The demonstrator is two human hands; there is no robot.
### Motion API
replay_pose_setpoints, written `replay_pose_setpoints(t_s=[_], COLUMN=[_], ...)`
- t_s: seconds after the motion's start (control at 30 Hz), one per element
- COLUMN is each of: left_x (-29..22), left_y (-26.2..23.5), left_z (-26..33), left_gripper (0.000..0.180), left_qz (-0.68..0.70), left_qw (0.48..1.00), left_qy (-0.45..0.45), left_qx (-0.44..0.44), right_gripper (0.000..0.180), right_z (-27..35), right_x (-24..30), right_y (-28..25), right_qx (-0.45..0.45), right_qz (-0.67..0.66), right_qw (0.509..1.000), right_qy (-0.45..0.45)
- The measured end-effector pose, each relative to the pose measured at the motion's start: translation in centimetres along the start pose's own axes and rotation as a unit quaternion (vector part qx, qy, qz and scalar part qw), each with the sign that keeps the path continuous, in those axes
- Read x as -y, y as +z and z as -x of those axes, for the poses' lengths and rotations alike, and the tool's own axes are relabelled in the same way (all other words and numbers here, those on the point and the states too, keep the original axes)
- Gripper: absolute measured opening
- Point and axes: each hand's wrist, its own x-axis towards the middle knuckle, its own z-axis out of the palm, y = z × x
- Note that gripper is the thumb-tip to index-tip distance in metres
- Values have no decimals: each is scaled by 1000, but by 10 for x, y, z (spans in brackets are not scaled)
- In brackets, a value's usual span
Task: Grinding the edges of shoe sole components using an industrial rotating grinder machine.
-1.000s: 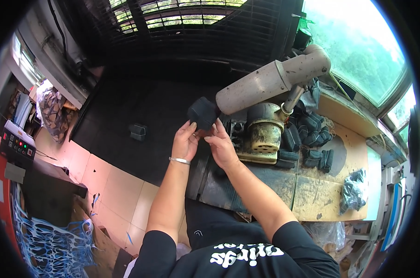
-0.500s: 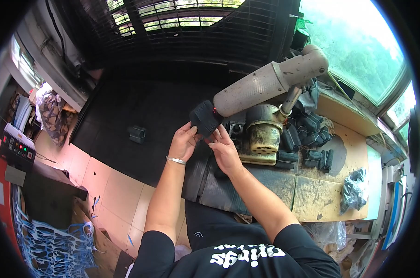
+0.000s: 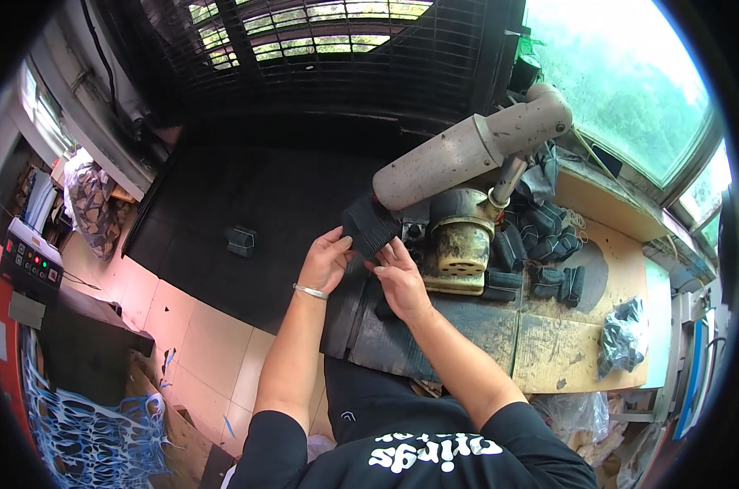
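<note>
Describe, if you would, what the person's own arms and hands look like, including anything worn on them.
The left hand and right hand are gloveless. The left has a thin silver-coloured bangle at the wrist; the right shows none. The left sleeve and right sleeve are black and short, part of a shirt with white lettering.

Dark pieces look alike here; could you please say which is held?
The ribbed piece between left hand and right hand, by the grey tube; others rest unheld.
</note>
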Motion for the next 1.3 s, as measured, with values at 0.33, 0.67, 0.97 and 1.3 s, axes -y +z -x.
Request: replay_pose_setpoints(t_s=[0.33, 0.67, 0.97, 1.3], left_x=[-2, -25, -40, -35], left_y=[-5, 1, 8, 11], left_z=[-3, -19, -31, -30], left_gripper=[23, 21, 28, 27], left_qz=[2, -16, -14, -23], left_qw=[1000, 1000, 998, 999], left_qy=[-15, -2, -9, -17], left_qx=[0, -22, -55, -45], right_gripper=[68, 69, 66, 66], right_z=[0, -30, -57, -46], right_x=[0, -5, -9, -4], right_y=[-2, -1, 1, 2], right_qx=[-12, 0, 9, 9], right_qz=[-9, -37, -37, -44], right_qw=[1000, 999, 999, 999], right_qy=[3, 10, 0, 3])
